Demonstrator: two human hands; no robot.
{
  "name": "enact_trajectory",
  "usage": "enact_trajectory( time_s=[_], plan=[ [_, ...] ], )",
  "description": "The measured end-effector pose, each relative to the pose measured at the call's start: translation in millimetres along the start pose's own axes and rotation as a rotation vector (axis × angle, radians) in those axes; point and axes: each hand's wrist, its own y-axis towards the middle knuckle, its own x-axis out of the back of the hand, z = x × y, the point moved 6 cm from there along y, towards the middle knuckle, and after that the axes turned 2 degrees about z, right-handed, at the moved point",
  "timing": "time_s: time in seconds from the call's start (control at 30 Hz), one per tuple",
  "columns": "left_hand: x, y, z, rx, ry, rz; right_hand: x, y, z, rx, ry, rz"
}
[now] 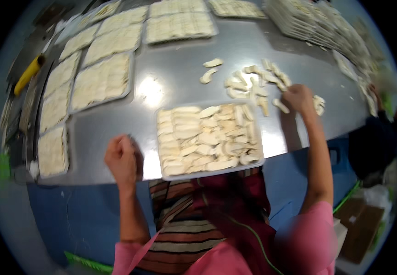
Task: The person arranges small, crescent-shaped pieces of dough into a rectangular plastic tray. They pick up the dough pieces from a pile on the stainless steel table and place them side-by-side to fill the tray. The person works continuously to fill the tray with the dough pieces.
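A white plastic tray at the table's near edge is filled with pale slices that look like mushroom. Those on its left side lie in neat rows; elsewhere they sit more unevenly. To the tray's left, my left hand is held above the steel with its fingers curled in, and nothing shows in it. Beyond the tray at the right lies a scatter of loose slices. My right hand is at that scatter's right side, fingers bent downward. Its fingertips are hidden, so whether it grips a slice is unclear.
Filled trays cover the left and far side of the steel table. Stacked trays stand at the far right. A yellow object lies beyond the left edge. Another person's hand shows at the right.
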Motion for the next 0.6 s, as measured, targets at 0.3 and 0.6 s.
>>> enact_trajectory(
  time_s=[0.3,0.6],
  plan=[
    [4,-1,9,0.080,0.000,-0.006,0,-142,211,0.870,0.351,0.066],
    [-1,0,13,0.150,-0.101,0.024,-46,-160,247,1.017,0.179,0.074]
  ],
)
